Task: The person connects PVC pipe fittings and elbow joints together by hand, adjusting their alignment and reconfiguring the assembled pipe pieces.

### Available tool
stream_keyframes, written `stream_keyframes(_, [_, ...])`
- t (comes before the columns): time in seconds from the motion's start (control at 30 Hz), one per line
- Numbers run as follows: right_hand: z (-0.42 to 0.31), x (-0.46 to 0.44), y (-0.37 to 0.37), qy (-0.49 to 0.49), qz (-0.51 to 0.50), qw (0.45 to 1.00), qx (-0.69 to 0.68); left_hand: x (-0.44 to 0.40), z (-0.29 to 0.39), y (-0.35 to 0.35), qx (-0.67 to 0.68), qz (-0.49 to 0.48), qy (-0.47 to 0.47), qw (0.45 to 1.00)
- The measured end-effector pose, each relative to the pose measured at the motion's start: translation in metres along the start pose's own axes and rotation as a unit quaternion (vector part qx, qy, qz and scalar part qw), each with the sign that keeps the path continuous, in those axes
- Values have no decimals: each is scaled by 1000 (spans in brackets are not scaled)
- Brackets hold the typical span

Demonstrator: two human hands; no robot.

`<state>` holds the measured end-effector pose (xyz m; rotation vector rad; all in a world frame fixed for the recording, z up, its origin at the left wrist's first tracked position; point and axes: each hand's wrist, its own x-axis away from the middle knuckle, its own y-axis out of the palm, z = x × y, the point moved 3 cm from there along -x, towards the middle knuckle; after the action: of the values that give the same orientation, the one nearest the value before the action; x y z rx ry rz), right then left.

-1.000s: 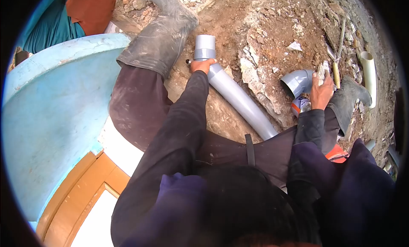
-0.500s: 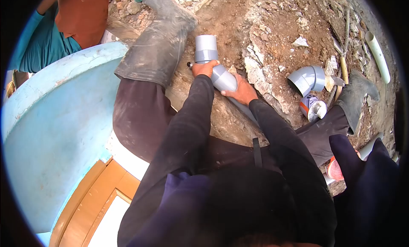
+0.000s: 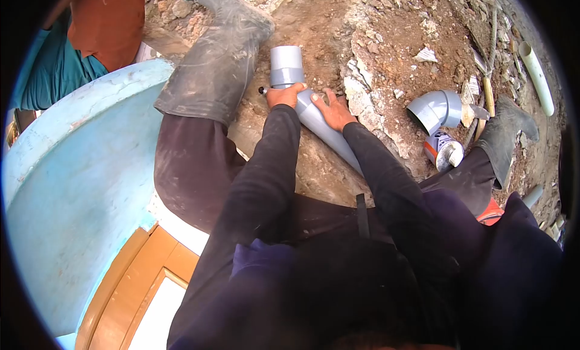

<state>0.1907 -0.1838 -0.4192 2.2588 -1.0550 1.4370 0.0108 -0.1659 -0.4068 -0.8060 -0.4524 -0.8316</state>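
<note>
While the left grip (image 3: 285, 97) clasps the gray pipe (image 3: 318, 124), the right grip (image 3: 336, 112) rests spread farther along it.

A single head-worn camera faces forward and steeply downward. The wearer's torso (image 3: 320, 277) fills the near foreground; left hand (image 3: 283, 97) and right hand (image 3: 336, 114) lie above centre, with soil (image 3: 323, 15) beyond.
</note>
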Motion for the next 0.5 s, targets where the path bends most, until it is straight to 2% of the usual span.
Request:
stream_keyframes(0.23, [7, 3, 1, 9, 0, 1000, 13, 8, 9, 2, 2, -15, -2, 1000])
stream_keyframes(0.33, [11, 15, 10, -12, 85, 996, -5, 12, 15, 2, 1, -17, 5, 1000])
stream_keyframes(0.43, [-24, 82, -26, -173, 28, 974, 143, -1, 1, 2, -18, -10, 5, 1000])
stream_keyframes(0.5, [-51, 104, -64, -257, 238, 901, 256, -3, -1, 3, -26, -3, 2, 1000])
